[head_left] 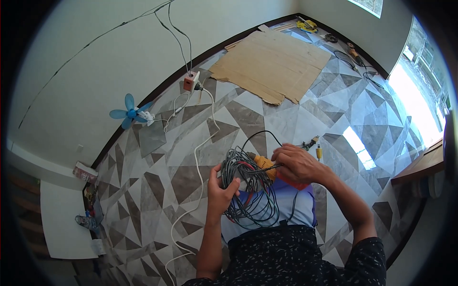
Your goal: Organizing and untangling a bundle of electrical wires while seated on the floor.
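A bulky coil of thin dark cable [241, 178], with a few red and green strands in it, is held up in front of my body. My left hand [220, 194] grips the coil's left side, thumb over its front. The fingers of my right hand [298, 164] are pinched on a dark strand at the coil's right. Behind the coil and partly hidden by it is a yellow power tool [264, 163], which looks like a drill. Something red [296, 185] shows under my right hand. Beyond that hand lie a dark metal-tipped piece [312, 142] and a small yellow piece [319, 152].
Flattened cardboard [274, 62] covers the far floor. By the wall are a socket box [191, 82] with a white cord [196, 157] and a blue fan [131, 113]. A corded power tool [354, 53] lies near the bright doorway. A white board [67, 219] stands at left.
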